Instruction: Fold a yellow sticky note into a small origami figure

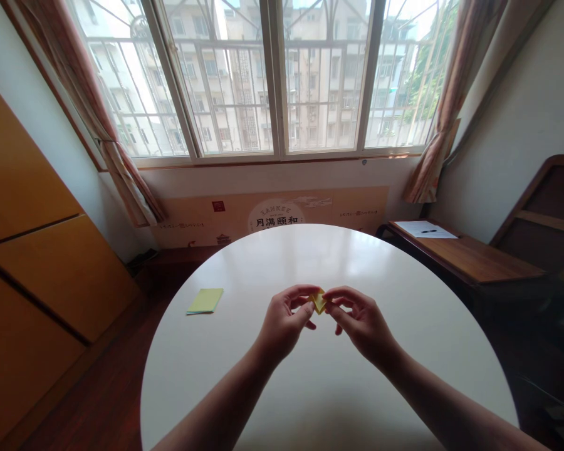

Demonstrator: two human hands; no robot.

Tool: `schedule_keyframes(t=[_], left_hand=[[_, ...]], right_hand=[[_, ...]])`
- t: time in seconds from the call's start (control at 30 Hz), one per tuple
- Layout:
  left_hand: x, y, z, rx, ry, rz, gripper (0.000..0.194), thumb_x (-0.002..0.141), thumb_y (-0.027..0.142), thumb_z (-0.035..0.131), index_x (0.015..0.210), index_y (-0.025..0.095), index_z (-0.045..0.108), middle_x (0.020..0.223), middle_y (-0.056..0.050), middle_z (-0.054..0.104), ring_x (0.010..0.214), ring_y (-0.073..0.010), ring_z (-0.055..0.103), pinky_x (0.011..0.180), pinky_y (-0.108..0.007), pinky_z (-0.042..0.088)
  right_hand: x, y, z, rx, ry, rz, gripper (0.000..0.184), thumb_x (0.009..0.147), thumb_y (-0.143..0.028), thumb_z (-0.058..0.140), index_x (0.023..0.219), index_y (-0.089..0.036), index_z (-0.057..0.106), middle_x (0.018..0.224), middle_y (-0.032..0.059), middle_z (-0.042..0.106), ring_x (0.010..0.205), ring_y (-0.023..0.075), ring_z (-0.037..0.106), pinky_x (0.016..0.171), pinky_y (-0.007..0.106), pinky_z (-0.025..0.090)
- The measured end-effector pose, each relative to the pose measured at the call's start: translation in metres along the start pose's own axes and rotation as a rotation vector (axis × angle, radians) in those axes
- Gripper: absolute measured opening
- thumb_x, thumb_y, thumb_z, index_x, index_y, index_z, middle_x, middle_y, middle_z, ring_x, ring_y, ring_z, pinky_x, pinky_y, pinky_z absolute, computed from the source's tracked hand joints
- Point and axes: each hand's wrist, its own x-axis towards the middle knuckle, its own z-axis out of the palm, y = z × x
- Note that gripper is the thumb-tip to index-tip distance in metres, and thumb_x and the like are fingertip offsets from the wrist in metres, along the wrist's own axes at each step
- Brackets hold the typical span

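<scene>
A small piece of folded yellow paper (319,302) is held up between my two hands, over the middle of the white round table (244,388). Its shape comes to a point at the bottom. My left hand (289,319) pinches its left side between thumb and fingers. On the right side, my right hand (357,319) grips it in the same way. The fingertips cover its outer edges. To the left on the tabletop lies a pad of yellow-green sticky notes (205,300), apart from both hands.
Beyond the table's far edge, a printed banner (192,216) runs below the window. A wooden bench (479,257) at the right carries white paper (423,230) and a dark pen (429,232). An orange-brown cabinet (37,263) stands at the left.
</scene>
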Motion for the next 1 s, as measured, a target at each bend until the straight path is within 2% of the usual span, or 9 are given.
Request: schedule_keyframes(t=[0.17,0.4,0.77,1.0], left_hand=[[-0.0006,0.0004,0.0004,0.025,0.012,0.019,0.029,0.076,0.019,0.065,0.104,0.013,0.071,0.092,-0.01,0.072,0.086,-0.0235,0.067,0.057,-0.028,0.059],[-0.0015,-0.0013,-0.0006,0.082,-0.005,0.059,0.033,0.078,0.03,0.073,0.105,0.012,0.071,0.097,-0.013,0.072,0.086,-0.0236,0.066,0.056,-0.028,0.059],[-0.0011,-0.0028,0.0014,0.129,0.025,0.073,0.028,0.074,0.016,0.067,0.101,0.014,0.071,0.097,-0.01,0.071,0.086,-0.0224,0.065,0.054,-0.026,0.058],[-0.0021,-0.004,0.0016,0.122,0.057,0.082,0.024,0.075,0.015,0.06,0.097,0.014,0.07,0.094,-0.009,0.07,0.084,-0.0211,0.064,0.054,-0.026,0.057]], right_hand=[[-0.0002,-0.0002,0.0004,-0.009,0.009,0.007,0.022,0.081,-0.039,0.071,0.092,-0.02,0.069,0.085,0.0073,0.068,0.078,0.0233,0.063,0.043,0.026,0.053],[0.0001,-0.002,0.0006,0.022,0.01,0.004,0.019,0.085,-0.038,0.066,0.091,-0.02,0.067,0.084,0.0066,0.067,0.076,0.0217,0.062,0.043,0.025,0.052],[0.0003,-0.0003,0.0011,0.037,0.003,-0.006,0.019,0.084,-0.038,0.067,0.092,-0.02,0.067,0.086,0.0066,0.067,0.078,0.0224,0.064,0.043,0.025,0.053],[-0.0018,-0.0016,0.0059,-0.021,0.002,0.001,0.021,0.082,-0.039,0.071,0.092,-0.021,0.068,0.084,0.0068,0.067,0.075,0.0219,0.063,0.043,0.026,0.052]])
